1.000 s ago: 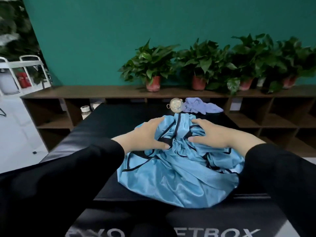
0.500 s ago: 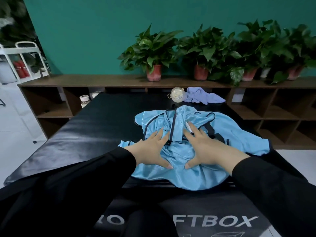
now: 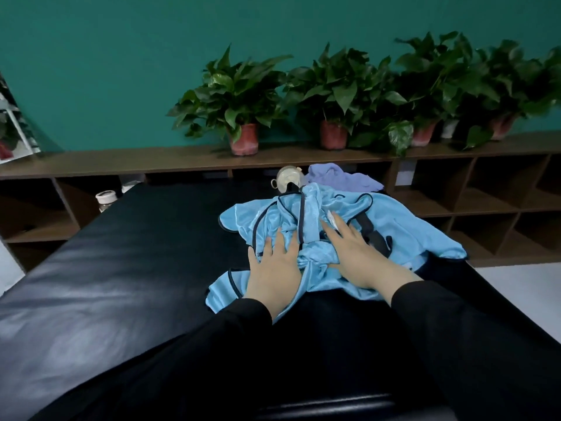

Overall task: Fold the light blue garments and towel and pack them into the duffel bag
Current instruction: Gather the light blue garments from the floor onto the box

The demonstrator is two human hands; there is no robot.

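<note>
Head view: left hand (image 3: 274, 268) and right hand (image 3: 353, 253) flat, fingers spread wide, pressing light blue garment (image 3: 306, 235) on black table (image 3: 121, 268). Since a second ago, bunched heap spread flatter; folding only beginning. Purple cloth (image 3: 343, 179), possibly towel, beyond garment. Duffel bag not visible.

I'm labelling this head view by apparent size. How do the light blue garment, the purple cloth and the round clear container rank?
1. light blue garment, under both flat hands
2. purple cloth
3. round clear container
The last two lie farther away, so they look smaller than they are.
</note>
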